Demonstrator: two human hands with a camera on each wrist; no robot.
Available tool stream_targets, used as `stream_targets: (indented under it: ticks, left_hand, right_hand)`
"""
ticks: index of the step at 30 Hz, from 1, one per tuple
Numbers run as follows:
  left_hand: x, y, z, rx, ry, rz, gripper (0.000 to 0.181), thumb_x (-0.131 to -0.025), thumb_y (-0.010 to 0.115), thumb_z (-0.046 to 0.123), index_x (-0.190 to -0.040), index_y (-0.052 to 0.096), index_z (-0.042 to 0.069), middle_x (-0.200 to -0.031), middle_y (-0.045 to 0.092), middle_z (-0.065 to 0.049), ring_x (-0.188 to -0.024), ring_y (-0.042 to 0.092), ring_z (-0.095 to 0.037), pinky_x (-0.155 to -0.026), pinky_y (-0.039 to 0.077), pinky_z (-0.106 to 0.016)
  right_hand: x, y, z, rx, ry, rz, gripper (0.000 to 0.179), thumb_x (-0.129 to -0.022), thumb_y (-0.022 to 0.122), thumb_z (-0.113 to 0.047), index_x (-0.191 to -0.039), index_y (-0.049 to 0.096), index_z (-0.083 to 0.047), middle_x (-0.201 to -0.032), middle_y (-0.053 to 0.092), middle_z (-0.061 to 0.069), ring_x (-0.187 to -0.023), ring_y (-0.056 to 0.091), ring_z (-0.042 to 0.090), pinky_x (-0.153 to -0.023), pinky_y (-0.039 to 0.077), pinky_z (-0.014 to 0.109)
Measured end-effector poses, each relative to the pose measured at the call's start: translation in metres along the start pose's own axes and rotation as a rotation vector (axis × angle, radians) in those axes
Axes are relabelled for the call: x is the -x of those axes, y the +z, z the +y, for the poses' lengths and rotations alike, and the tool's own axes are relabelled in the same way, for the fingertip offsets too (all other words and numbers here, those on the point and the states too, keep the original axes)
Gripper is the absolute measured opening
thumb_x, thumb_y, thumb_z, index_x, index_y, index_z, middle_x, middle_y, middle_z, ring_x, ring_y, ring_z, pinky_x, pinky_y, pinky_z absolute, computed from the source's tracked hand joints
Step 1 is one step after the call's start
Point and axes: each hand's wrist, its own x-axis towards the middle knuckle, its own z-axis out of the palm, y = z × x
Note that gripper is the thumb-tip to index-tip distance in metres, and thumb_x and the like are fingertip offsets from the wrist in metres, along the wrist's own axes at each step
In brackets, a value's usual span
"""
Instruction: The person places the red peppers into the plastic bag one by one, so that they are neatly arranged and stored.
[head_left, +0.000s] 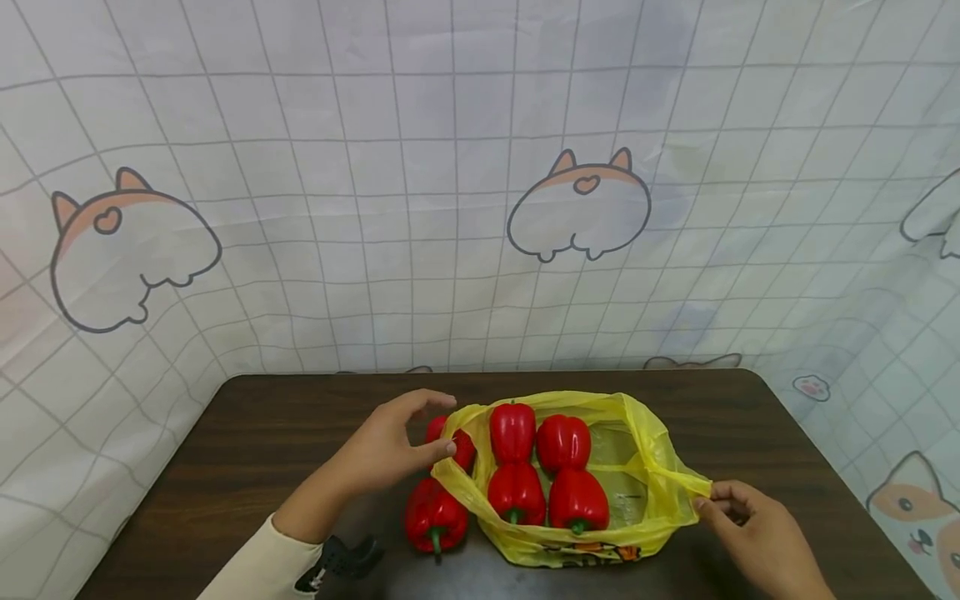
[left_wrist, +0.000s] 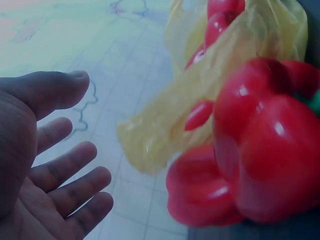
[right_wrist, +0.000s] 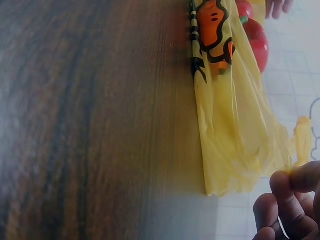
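A yellow plastic bag (head_left: 660, 442) lies wide-mouthed on the table, with several red bell peppers (head_left: 517, 493) showing inside. My right hand (head_left: 757, 529) pinches the bag's right edge between thumb and fingers, drawing that corner out; the right wrist view shows the pinched film at the fingertips (right_wrist: 281, 182). To the bag's left lie two more peppers: a front one (head_left: 437, 512) with its green stem toward me, and a back one (head_left: 463, 450) partly hidden by the bag's rim. My left hand (head_left: 378, 446) hovers by the back one, fingers spread and holding nothing in the left wrist view.
Dark wood-grain table (head_left: 270, 450) extends around the bag on both sides. Behind it hangs a pale gridded cloth (head_left: 420, 292) with cartoon dog prints. A black strap (head_left: 348, 557) is at the left sleeve's cuff.
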Motion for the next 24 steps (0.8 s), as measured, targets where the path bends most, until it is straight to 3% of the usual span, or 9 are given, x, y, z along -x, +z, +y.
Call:
stream_targets:
  ticks: [11, 24]
  left_hand:
    - [0.020, -0.009, -0.026, 0.002, -0.060, -0.002, 0.057, -0.086, 0.085, 0.036, -0.136, 0.062, 0.020, -0.136, 0.062, 0.003, -0.125, 0.057, -0.033, -0.105, 0.045, -0.057]
    - [0.047, -0.003, -0.053, 0.040, -0.063, -0.062, 0.064, -0.084, 0.085, 0.039, -0.137, 0.059, 0.016, -0.137, 0.062, -0.008, -0.125, 0.058, -0.037, -0.104, 0.045, -0.058]
  right_hand:
    - [0.001, -0.001, 0.001, 0.008, -0.007, 0.008, 0.054, -0.096, 0.066, -0.054, -0.114, 0.068, -0.003, -0.094, 0.071, 0.002, -0.082, 0.063, 0.017, -0.065, 0.050, 0.034]
    - [0.000, -0.002, 0.000, 0.015, 0.004, 0.003, 0.054, -0.098, 0.065, -0.051, -0.116, 0.066, 0.000, -0.094, 0.070, 0.000, -0.082, 0.063, 0.017, -0.065, 0.051, 0.035]
